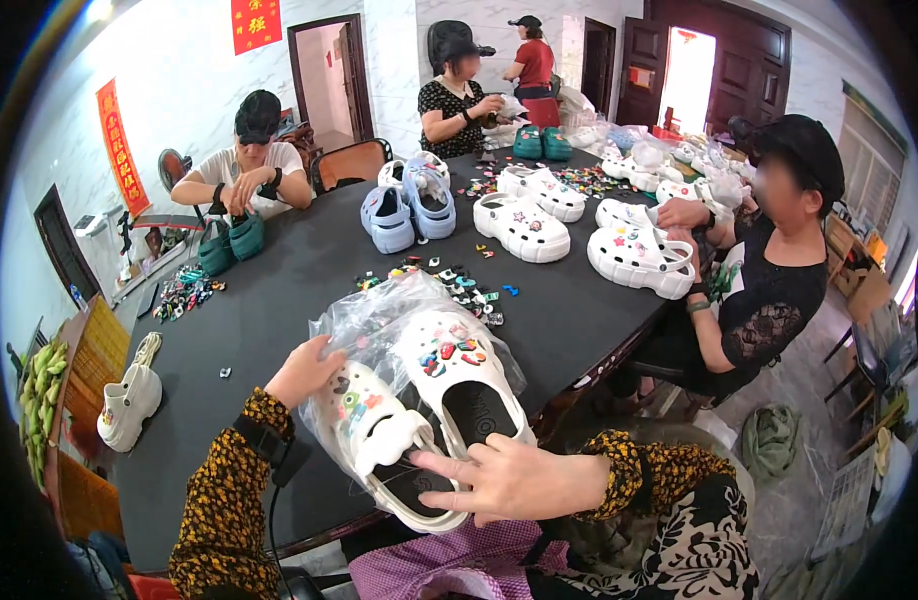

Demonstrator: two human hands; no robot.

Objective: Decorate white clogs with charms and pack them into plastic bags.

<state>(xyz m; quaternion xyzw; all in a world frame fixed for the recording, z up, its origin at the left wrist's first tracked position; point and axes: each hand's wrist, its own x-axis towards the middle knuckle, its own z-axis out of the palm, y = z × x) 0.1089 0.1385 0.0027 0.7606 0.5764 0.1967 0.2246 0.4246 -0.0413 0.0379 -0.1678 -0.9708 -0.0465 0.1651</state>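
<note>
Two white clogs with colourful charms lie side by side close in front of me, their toes pointing away. The left clog [354, 397] and the right clog [449, 345] have their toe ends inside a clear plastic bag [331, 328]. My left hand [306, 372] is closed on the bag's edge beside the left clog's toe. My right hand [514, 478] reaches across the heel ends, with two fingers in the left clog's opening and the rest around the adjoining sides. The tips of my left fingers are hidden.
Loose charms [471, 298] lie beyond the bag, with another pile [187, 292] at the left. A white clog [131, 405] stands at the left table edge. Blue clogs [387, 220] and white clogs [522, 228] stand farther back. Co-workers sit around the dark table [269, 335].
</note>
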